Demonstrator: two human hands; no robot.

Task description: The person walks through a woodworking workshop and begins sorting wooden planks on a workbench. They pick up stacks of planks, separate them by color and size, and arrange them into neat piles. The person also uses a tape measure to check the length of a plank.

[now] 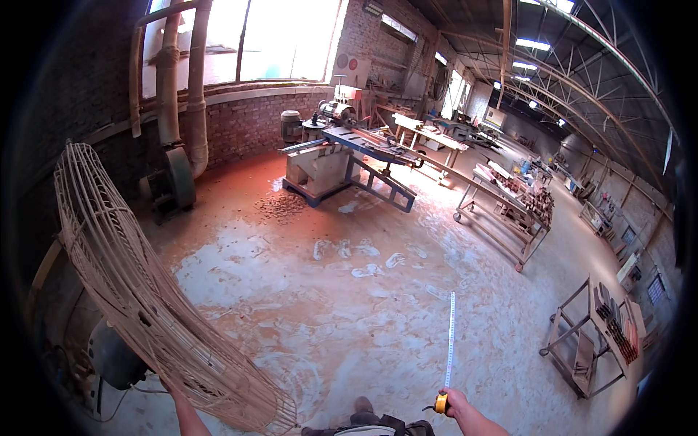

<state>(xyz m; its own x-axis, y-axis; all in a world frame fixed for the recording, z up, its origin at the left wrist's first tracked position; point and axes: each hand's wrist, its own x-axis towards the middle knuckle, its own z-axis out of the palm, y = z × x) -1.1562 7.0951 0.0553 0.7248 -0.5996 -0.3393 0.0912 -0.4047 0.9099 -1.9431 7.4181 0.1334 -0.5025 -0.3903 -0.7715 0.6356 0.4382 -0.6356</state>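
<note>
My right hand (456,402) is closed around a yellow tape measure (441,404) at the lower right of the middle. Its white blade (451,338) is drawn out and points away from me over the floor. At the lower left, my left hand (171,385) reaches to the back of a large fan, and its fingers are hidden there. The fan's dusty wire guard (149,291) is tilted and fills the left side. Behind the guard sits a dark rounded motor housing (116,356), close to my left hand.
A woodworking machine (320,167) with a blue frame stands ahead, wood chips (280,209) beside it. To the right are a wheeled rack of wood pieces (509,218) and a metal cart (592,341). A blower (174,185) with ducts stands by the brick wall. Dust covers the floor.
</note>
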